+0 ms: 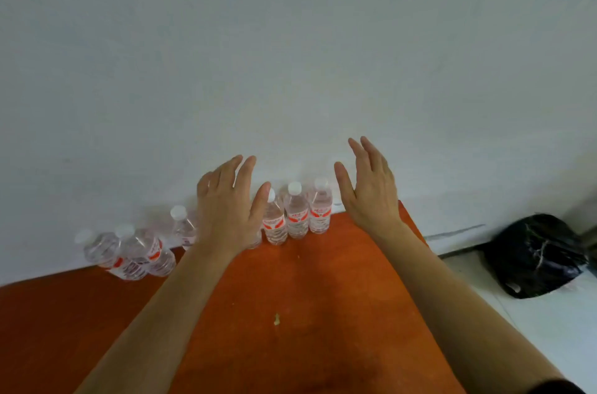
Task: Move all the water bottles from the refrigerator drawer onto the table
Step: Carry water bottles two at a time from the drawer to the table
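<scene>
Several clear water bottles with white caps and red labels stand in a row along the far edge of the orange table, against the white wall. Three stand together at the right, one shows left of my wrist, and two more lean at the far left. My left hand hovers over the row with fingers spread, covering part of it. Just right of the rightmost bottle, my right hand is raised with fingers apart. Neither hand holds anything. No refrigerator drawer is in view.
A black plastic bag lies on the white floor to the right of the table. A small pale crumb sits mid-table. The white wall rises directly behind the bottles.
</scene>
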Available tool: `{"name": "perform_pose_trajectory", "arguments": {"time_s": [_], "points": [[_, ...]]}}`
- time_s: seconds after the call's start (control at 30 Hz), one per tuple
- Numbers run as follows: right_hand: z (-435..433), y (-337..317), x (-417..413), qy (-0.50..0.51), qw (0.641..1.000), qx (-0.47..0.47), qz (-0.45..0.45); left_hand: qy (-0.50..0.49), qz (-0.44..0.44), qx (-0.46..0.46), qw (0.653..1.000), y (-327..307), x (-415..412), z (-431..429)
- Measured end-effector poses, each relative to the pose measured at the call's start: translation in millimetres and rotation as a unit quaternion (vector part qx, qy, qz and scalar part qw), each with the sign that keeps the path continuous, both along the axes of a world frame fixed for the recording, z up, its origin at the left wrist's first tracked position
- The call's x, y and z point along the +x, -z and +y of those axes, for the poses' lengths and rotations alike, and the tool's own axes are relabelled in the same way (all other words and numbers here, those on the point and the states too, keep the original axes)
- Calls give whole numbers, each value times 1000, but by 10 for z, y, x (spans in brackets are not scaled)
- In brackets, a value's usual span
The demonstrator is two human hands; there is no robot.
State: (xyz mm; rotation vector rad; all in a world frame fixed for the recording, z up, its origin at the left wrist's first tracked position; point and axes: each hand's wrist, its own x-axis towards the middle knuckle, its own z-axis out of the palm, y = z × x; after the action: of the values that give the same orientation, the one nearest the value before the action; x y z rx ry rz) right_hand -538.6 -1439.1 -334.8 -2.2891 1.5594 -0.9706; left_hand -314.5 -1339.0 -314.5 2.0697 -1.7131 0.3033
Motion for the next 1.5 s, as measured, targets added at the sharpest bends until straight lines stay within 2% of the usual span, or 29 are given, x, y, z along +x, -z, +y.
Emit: {"name": "perform_pose_trajectory", "arguments": {"time_s": [0.13, 0.27, 0.43, 0.6, 0.8, 0.9, 0.97, 1.2, 1.37, 1.5], "points": [[671, -55, -236, 41, 997, -24, 67, 31, 2, -5, 999, -4, -101, 446], [1202, -41, -727, 109, 986, -27, 127, 93, 16, 19, 995, -5, -549, 604], [1789, -208, -1567, 219, 964, -39, 146, 181, -4, 26, 983, -171, -1344, 695], [2556, -455, -2455, 332, 932, -61, 133, 283, -1, -8, 959, -440, -2351, 910], [3974, -581, -3613, 447, 887, -65, 97, 415, -25, -57, 908, -661, -3823, 1708], [5085, -503, -4283, 511, 851, -59, 103, 480, -14, -43, 876, -655, -4717, 2520], [5583, -454, -4545, 527, 843, -44, 100, 503, 9, -27, 864, -595, -5057, 2890], [7955, -283, -5716, 672, 735, 1, 90, 655, 10, 3, 756, -404, -6709, 4886], [8887, -110, -6358, 723, 686, 14, 77, 710, -9, 12, 704, -284, -7717, 5600], [9257, 107, -6942, 756, 651, 38, 56, 731, -27, 6, 682, -60, -8586, 5871]]}}
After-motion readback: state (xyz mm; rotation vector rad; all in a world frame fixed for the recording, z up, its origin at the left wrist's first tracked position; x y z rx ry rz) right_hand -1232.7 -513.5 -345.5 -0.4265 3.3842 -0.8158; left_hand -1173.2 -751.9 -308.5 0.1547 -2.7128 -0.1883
